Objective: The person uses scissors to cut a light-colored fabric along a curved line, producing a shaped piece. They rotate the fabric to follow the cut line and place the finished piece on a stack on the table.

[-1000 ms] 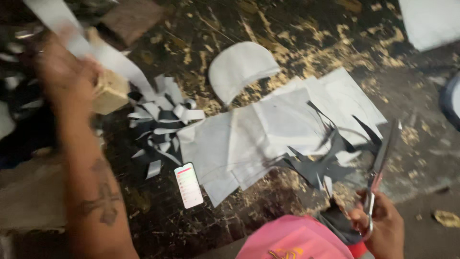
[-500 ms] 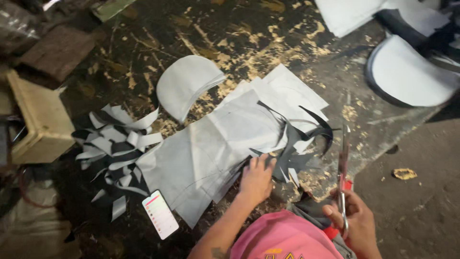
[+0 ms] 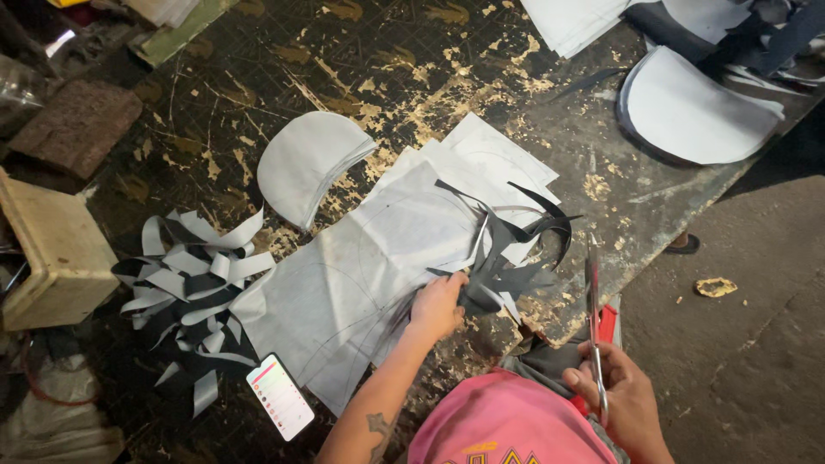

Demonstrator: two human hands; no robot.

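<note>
The left hand (image 3: 436, 308) presses its fingers onto the dark scraps (image 3: 498, 275) and grey sheets (image 3: 369, 275) lying on the desk (image 3: 412, 77). The right hand (image 3: 623, 399) is clenched around the scissors (image 3: 593, 292) (blades nearly closed, off to the right). Likely gathering offcuts between cuts; lifting them calls for pinching.

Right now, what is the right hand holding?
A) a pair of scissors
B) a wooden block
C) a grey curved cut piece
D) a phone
A: the right hand grips the scissors, blades pointing away over the table edge, while the phone lies untouched on the table.
</note>
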